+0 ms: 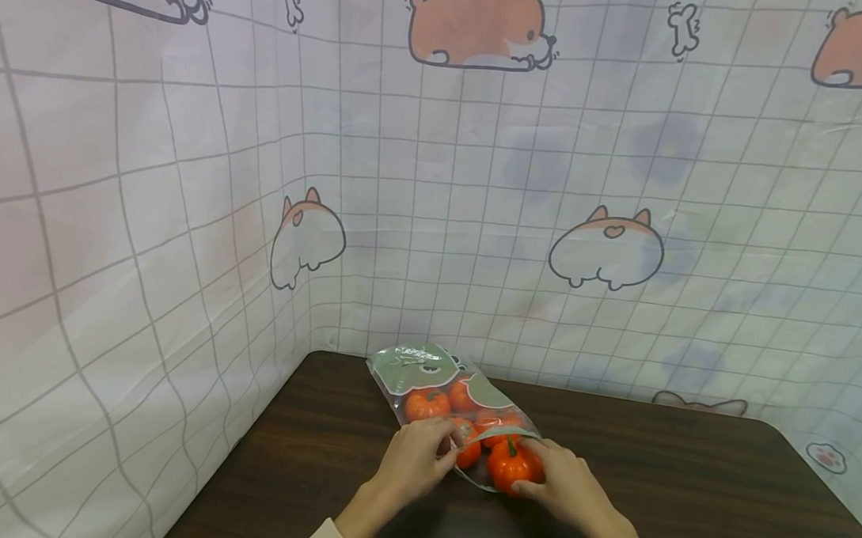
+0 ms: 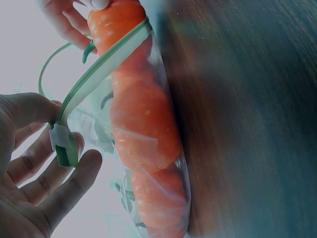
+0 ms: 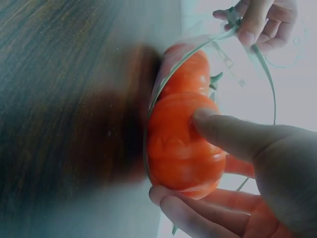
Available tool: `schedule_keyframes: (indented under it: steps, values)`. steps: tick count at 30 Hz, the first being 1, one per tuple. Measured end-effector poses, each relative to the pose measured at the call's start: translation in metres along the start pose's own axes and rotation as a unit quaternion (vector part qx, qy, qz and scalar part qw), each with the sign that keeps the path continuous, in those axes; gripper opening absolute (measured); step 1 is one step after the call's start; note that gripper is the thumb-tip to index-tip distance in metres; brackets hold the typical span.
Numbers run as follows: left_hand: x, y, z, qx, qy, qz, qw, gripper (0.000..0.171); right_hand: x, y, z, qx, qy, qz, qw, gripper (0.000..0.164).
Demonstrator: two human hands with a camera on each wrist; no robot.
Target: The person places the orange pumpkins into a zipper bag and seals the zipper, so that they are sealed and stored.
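Observation:
A clear zip bag (image 1: pixel 415 369) with a green printed pattern lies on the table, its mouth toward me and held apart. Several small orange pumpkins (image 1: pixel 426 406) with green stems are inside it. My left hand (image 1: pixel 412 458) pinches the green zip edge by its white slider (image 2: pixel 59 136), thumb against fingers. At the mouth, my right hand (image 1: pixel 572 481) grips one shiny pumpkin (image 3: pixel 183 144), thumb on one side and fingers on the other. That pumpkin sits partly within the opening, the zip rim passing around it, its stem upward in the head view.
The dark wooden table (image 1: pixel 652 467) spreads around the bag, with its far edge close behind. A pale grid-patterned cloth (image 1: pixel 460 246) with cartoon dogs hangs at the back and along the left side.

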State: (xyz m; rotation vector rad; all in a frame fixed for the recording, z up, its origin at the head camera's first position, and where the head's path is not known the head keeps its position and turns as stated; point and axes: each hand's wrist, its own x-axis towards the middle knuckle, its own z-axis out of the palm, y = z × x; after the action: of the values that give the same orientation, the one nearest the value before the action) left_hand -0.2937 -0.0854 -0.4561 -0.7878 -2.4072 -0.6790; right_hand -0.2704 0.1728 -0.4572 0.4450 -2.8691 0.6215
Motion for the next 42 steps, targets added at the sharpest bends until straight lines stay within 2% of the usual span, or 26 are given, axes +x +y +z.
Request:
schedule_keyframes:
  steps: [8, 18, 26, 32, 42]
  values:
    - [0.000, 0.001, -0.001, 0.003, 0.000, 0.002, 1.0000, 0.013, -0.001, -0.001, 0.001, -0.010, 0.004, -0.004, 1.000, 0.061]
    - [-0.001, 0.001, -0.001, -0.006, -0.006, -0.002, 1.0000, 0.013, 0.001, -0.004, 0.005, -0.040, 0.046, -0.023, 0.998, 0.054]
    - [-0.001, 0.001, -0.001, -0.011, -0.004, 0.001, 0.9999, 0.013, 0.000, -0.010, 0.006, -0.055, 0.058, -0.002, 0.997, 0.041]
    - [-0.002, 0.002, 0.000, -0.012, -0.003, 0.004, 0.9999, 0.015, 0.000, -0.010, 0.008, -0.041, 0.042, 0.015, 0.998, 0.036]
    - [-0.001, 0.004, -0.001, -0.012, -0.008, 0.003, 0.9999, 0.013, -0.001, -0.007, 0.011, -0.036, 0.045, -0.040, 0.998, 0.032]
